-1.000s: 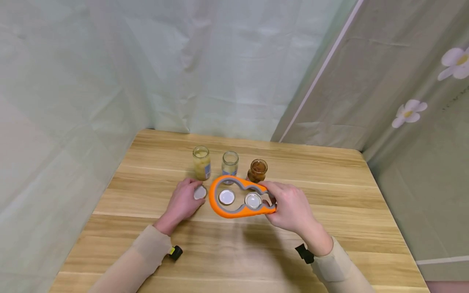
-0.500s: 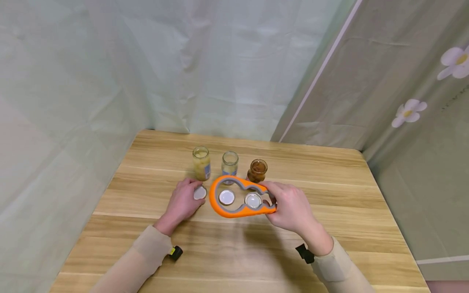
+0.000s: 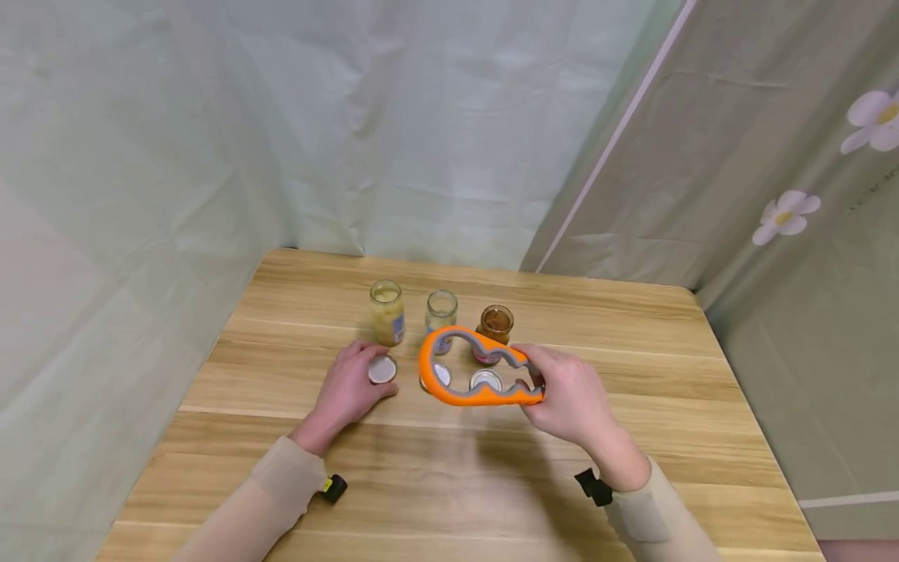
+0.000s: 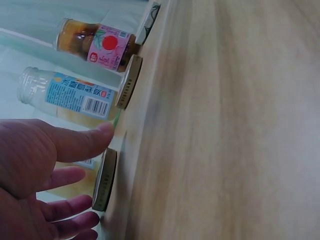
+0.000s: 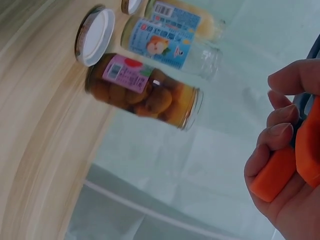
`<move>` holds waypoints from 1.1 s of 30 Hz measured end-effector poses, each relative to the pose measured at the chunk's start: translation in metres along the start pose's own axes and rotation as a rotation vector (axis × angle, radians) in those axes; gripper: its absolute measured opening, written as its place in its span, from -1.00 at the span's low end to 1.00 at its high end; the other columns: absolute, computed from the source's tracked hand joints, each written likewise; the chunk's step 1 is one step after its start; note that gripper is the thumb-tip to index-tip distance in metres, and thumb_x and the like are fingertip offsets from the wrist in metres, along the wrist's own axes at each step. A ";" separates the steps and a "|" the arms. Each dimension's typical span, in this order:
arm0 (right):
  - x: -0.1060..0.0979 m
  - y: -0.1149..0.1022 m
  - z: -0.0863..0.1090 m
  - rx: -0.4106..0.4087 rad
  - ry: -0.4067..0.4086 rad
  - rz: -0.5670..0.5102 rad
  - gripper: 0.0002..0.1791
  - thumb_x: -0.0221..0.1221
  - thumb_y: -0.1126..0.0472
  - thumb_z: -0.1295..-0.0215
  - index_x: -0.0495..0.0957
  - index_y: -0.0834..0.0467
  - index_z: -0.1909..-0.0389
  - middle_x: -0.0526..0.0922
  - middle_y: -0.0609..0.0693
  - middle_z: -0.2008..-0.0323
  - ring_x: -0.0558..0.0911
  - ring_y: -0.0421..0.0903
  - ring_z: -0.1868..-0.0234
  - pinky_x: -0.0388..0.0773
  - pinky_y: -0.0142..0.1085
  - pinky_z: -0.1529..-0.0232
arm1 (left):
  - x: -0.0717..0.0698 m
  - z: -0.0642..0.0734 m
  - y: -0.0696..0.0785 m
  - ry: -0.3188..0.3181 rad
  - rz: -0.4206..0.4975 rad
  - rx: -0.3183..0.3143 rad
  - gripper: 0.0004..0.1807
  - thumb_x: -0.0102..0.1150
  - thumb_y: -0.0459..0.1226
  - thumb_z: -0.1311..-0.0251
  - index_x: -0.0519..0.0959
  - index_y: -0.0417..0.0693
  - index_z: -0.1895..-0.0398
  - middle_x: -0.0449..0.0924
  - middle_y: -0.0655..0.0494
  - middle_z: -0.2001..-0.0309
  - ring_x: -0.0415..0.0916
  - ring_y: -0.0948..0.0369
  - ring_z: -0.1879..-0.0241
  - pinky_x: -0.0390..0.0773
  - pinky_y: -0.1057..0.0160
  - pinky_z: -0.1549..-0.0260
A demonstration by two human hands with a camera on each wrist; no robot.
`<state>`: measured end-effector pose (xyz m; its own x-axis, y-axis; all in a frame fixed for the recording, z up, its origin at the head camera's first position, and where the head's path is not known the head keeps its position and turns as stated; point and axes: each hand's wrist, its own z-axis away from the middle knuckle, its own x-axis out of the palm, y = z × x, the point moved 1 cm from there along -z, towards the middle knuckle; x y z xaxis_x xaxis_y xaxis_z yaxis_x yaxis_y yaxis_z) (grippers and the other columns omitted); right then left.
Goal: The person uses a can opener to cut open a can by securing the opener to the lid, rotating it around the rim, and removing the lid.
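My left hand (image 3: 353,386) rests on the table with thumb and fingers spread loosely about a white-lined jar lid (image 3: 382,369) lying inside up. In the left wrist view, the thumb stands apart from that lid (image 4: 105,180) while fingertips are right at its edge. My right hand (image 3: 572,394) grips the narrow end of an orange jar opener (image 3: 485,398), whose grey inner edge is scalloped. The opener hangs over the table, overlapping the middle lid (image 3: 442,375) and the right lid (image 3: 485,378) in the head view. Orange handle parts (image 5: 272,177) show within the curled right fingers.
Behind the lids stand three uncapped glass jars: one with pale yellow fruit (image 3: 387,320), a blue-labelled middle one (image 3: 441,306), and a pink-labelled one with brown fruit (image 3: 495,320). A curtain (image 3: 421,156) hangs beyond the wooden table (image 3: 435,492).
My right hand has shifted the jar opener a little to the right and lifted it slightly. The left hand has moved slightly, showing more of its lid. The jars have stayed put.
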<state>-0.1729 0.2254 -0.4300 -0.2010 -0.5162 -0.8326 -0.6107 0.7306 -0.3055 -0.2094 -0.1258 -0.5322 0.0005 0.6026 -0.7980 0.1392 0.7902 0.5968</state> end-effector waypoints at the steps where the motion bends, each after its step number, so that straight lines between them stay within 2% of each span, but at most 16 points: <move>1: -0.001 0.002 0.002 0.016 0.006 0.000 -0.48 0.44 0.30 0.02 0.69 0.06 -0.07 0.46 -0.23 0.51 0.39 -0.26 0.55 0.36 -0.32 0.54 | -0.001 0.001 -0.001 0.008 0.006 0.006 -0.25 0.73 -0.18 0.02 0.64 -0.27 -0.25 0.55 -0.19 -0.14 0.49 -0.16 -0.11 0.51 -0.19 -0.06; 5: -0.007 0.013 0.011 0.134 0.062 0.010 -0.44 0.47 0.32 0.02 0.66 0.15 -0.10 0.47 -0.17 0.52 0.40 -0.21 0.56 0.37 -0.27 0.53 | -0.004 0.005 -0.006 0.024 0.020 0.005 -0.30 0.66 -0.12 -0.11 0.63 -0.24 -0.27 0.55 -0.19 -0.16 0.51 -0.16 -0.15 0.52 -0.20 -0.11; 9: -0.019 0.031 0.022 0.358 0.101 0.006 -0.42 0.43 0.29 -0.10 0.58 0.21 -0.20 0.54 -0.09 0.49 0.47 -0.11 0.53 0.40 -0.19 0.47 | -0.010 0.009 -0.013 0.022 0.036 -0.017 -0.33 0.56 -0.08 -0.24 0.60 -0.22 -0.33 0.50 -0.24 -0.25 0.48 -0.20 -0.24 0.47 -0.26 -0.23; 13: -0.031 0.061 0.032 0.617 0.044 -0.014 -0.36 0.37 0.06 -0.33 0.47 0.22 -0.35 0.61 0.01 0.43 0.54 -0.01 0.49 0.41 -0.15 0.45 | -0.018 0.012 -0.019 0.044 0.061 -0.019 -0.33 0.54 -0.09 -0.26 0.57 -0.23 -0.35 0.48 -0.30 -0.28 0.45 -0.25 -0.28 0.43 -0.31 -0.28; 16: -0.033 0.088 0.040 0.756 -0.031 -0.021 -0.28 0.30 -0.08 -0.41 0.38 0.24 -0.42 0.66 0.12 0.34 0.57 0.05 0.45 0.42 -0.15 0.47 | -0.022 0.013 -0.025 0.066 0.070 -0.021 -0.34 0.53 -0.11 -0.28 0.57 -0.24 -0.36 0.48 -0.32 -0.29 0.44 -0.27 -0.30 0.40 -0.31 -0.30; 20: -0.025 0.120 0.052 0.843 -0.119 -0.005 -0.22 0.25 -0.09 -0.41 0.34 0.37 -0.41 0.68 0.26 0.18 0.60 0.11 0.36 0.44 -0.14 0.45 | -0.027 0.015 -0.029 0.083 0.081 -0.029 -0.34 0.52 -0.14 -0.29 0.55 -0.26 -0.37 0.46 -0.35 -0.33 0.40 -0.30 -0.33 0.37 -0.33 -0.33; 23: -0.017 0.135 0.061 0.889 -0.179 -0.015 -0.20 0.23 -0.06 -0.40 0.29 0.48 -0.37 0.64 0.34 0.14 0.58 0.14 0.35 0.44 -0.13 0.46 | -0.030 0.017 -0.031 0.100 0.089 -0.029 -0.34 0.52 -0.16 -0.29 0.56 -0.28 -0.36 0.46 -0.38 -0.31 0.41 -0.30 -0.32 0.38 -0.33 -0.31; 28: -0.006 0.149 0.069 0.938 -0.252 -0.052 -0.13 0.22 -0.06 -0.42 0.17 0.58 -0.36 0.59 0.44 0.09 0.56 0.18 0.31 0.48 -0.08 0.44 | -0.034 0.018 -0.032 0.127 0.100 -0.023 -0.35 0.53 -0.18 -0.28 0.56 -0.30 -0.34 0.48 -0.40 -0.27 0.45 -0.30 -0.26 0.41 -0.32 -0.27; 33: 0.002 0.153 0.072 0.953 -0.289 -0.058 -0.10 0.26 -0.11 -0.44 0.15 0.58 -0.31 0.55 0.41 0.12 0.57 0.22 0.24 0.53 0.02 0.31 | -0.033 0.020 -0.033 0.144 0.100 -0.017 -0.35 0.54 -0.18 -0.26 0.57 -0.31 -0.33 0.50 -0.39 -0.25 0.46 -0.30 -0.23 0.42 -0.33 -0.24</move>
<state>-0.2121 0.3682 -0.5115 0.0813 -0.5262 -0.8464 0.2818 0.8267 -0.4869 -0.1947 -0.1737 -0.5269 -0.1288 0.6874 -0.7148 0.1293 0.7263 0.6751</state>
